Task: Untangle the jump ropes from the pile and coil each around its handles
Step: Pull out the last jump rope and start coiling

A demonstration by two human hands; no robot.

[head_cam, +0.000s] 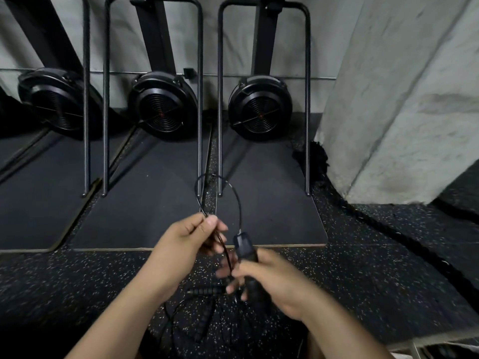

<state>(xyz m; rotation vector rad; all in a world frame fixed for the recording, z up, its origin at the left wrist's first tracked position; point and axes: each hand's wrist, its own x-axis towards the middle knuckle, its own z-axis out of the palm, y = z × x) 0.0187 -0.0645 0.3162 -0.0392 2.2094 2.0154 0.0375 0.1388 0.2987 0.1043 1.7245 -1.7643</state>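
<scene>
No writing, label, brand or number is legible anywhere. The black handle (245, 251) and thin rope (240, 211) look unmarked. The round fan housings (162, 112) show only a small red dot at each hub.

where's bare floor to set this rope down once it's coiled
Bare speckled floor lies left of the left hand, before the mat edge. Crowded: the rope pile between the forearms, and the battle rope crossing the floor on the right.

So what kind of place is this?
Most likely a gym: three fan flywheels of exercise machines in a row, speckled rubber flooring, and a jump rope held by the left hand and right hand.
</scene>
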